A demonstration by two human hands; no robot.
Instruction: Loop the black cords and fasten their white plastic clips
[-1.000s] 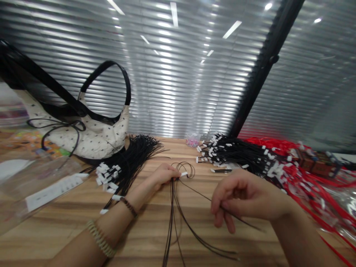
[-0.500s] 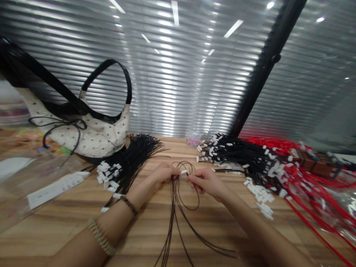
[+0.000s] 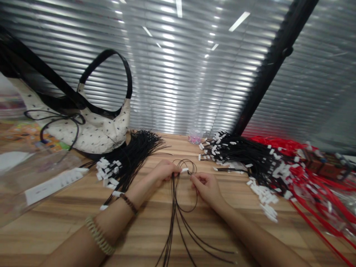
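Note:
My left hand (image 3: 167, 171) pinches a small white connector (image 3: 184, 170) and the bundle of thin black wires (image 3: 174, 207) hanging below it. The wires fan out over the wooden table toward me, and some loop up behind the connector. Just right of the connector, my right hand (image 3: 206, 187) has thumb and forefinger closed at a looped thin black wire; its tip is hidden by the fingers. A short dark wire end shows at the connector's right side, a small gap from my right fingertips.
Left lie black wires (image 3: 139, 152) with white connectors (image 3: 107, 172), a spotted bag (image 3: 102, 135) and a plastic bag (image 3: 55, 185). Right are more black wires (image 3: 250, 155), loose white connectors (image 3: 264, 198) and red wires (image 3: 314, 185). A clear cup (image 3: 195, 136) stands by the blinds.
My right hand has drawn back slightly right and down from the connector. My left hand keeps its pinch. The view has shifted a little.

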